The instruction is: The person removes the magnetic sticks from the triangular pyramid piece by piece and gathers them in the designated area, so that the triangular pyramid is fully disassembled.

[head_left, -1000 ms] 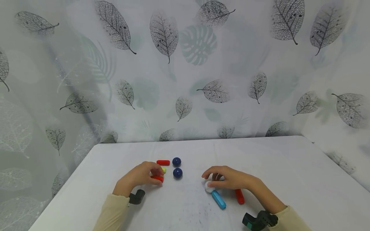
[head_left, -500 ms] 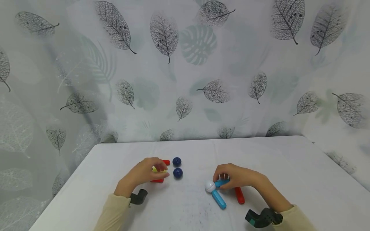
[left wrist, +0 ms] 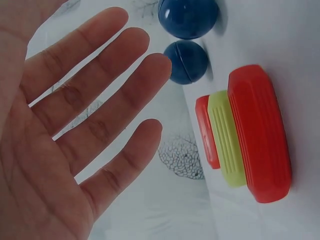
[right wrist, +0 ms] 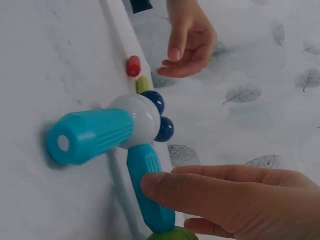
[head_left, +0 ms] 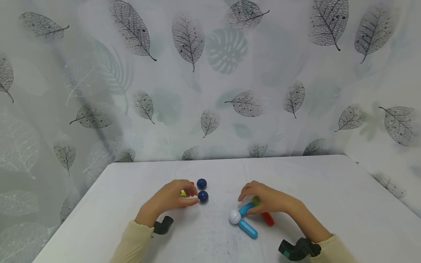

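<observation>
**Two hands over magnetic rods and balls on a white table**

Left hand point(head_left: 171, 199) sits left of centre in the head view, low in the frame. Left wrist view shows its fingers point(left wrist: 100, 90) straight and spread, palm bare, holding nothing. Just right of its fingertips lie two dark blue balls point(head_left: 202, 196), one behind the other and close together. Under and beside the hand, a stack of short rods: a red rod point(left wrist: 260, 132), a yellow-green rod point(left wrist: 227, 137) pressed against it, and a second red rod point(left wrist: 206, 131) on the far side, all three side by side and touching.

Right hand point(head_left: 268, 200) sits right of centre, fingers curled down over a light blue rod point(head_left: 246, 209). Right wrist view: its fingertips point(right wrist: 165, 187) pinch that rod near its end, where a green piece point(right wrist: 172, 234) peeks out below. The rod's other end meets a white ball point(head_left: 235, 216). A second light blue rod point(head_left: 248, 229) runs from the same ball toward the lower right of the frame. A red rod partly under the right hand point(head_left: 268, 218) lies on the table point(head_left: 329, 190).

Backdrop: a leaf-print curtain point(head_left: 230, 73) filling the upper frame.
</observation>
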`<state>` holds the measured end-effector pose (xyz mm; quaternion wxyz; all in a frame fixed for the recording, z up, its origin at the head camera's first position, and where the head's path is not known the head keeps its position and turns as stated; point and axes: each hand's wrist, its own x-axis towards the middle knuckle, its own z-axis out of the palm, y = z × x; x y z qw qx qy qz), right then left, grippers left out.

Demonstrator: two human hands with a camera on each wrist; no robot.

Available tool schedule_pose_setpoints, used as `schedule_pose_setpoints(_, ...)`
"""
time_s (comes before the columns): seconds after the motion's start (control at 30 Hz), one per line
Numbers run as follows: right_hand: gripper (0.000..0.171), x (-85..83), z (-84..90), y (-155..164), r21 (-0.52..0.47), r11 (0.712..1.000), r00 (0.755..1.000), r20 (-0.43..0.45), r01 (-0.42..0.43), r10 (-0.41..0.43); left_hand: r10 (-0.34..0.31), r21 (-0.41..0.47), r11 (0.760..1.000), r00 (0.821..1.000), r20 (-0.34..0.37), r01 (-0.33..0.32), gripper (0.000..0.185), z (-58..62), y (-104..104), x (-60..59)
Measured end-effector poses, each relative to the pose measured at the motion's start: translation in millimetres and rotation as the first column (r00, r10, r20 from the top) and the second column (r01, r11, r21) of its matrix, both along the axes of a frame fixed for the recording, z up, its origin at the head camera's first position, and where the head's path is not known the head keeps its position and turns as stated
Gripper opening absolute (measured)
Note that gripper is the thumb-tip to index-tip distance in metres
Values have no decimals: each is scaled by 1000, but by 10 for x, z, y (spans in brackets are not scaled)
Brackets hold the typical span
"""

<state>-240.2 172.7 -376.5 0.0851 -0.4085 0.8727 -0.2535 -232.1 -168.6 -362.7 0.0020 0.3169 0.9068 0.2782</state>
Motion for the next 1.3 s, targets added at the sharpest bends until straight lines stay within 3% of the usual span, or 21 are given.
schedule_pose_setpoints(0.1,38,14,50,63,26,994,994,5,105,-106,-27,-1,1000,1000,0,27,17,-20,38,-6)
schedule_pose_setpoints(0.17,42,20,72,101,43,985,984,52,167,-170,-41,-3,999,999,2,41,16,-29,64,-2)
schedule_pose_setpoints(0.3,40,6,78,143,48,979,970,131,199,-204,-43,-17,999,999,25,44,17,-34,131,41)
schedule_pose_setpoints(0.43,34,-22,62,124,8,988,976,160,152,-151,-46,-56,997,998,53,49,20,-43,220,96)
schedule_pose_setpoints(0.6,32,-51,26,82,-55,997,992,123,48,-41,-85,-78,993,994,66,90,19,-69,319,110)
schedule_pose_setpoints(0.77,32,-52,-12,48,-84,996,992,116,-34,44,-92,-106,989,993,79,100,16,-102,367,111)
schedule_pose_setpoints(1.07,25,-24,-4,41,-38,998,978,204,59,-50,-111,-131,983,985,133,128,17,-143,428,111)
schedule_pose_setpoints(1.3,17,-24,-74,-36,-76,997,989,147,-12,23,-99,-130,984,982,161,120,25,-168,474,145)
